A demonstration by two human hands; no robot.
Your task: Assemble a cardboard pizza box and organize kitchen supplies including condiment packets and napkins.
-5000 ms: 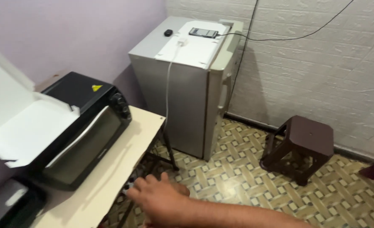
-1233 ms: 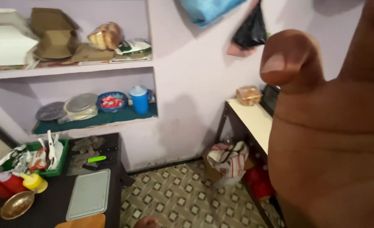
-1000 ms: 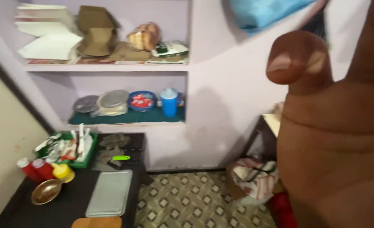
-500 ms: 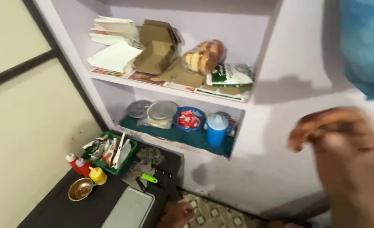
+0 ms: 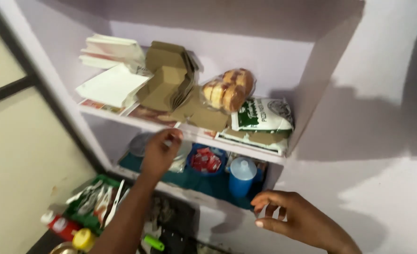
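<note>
Left hand [image 5: 159, 151] reaches up to front edge of white upper wall shelf [image 5: 138, 123], fingers pinching sth small, can't tell what. Right hand [image 5: 299, 220] open, below shelf, near blue plastic jug [image 5: 242, 176].

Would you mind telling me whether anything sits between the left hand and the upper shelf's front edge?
Nothing visible does: the left hand is already at the front edge of the upper shelf, fingertips against it, below the folded cardboard boxes.
</note>
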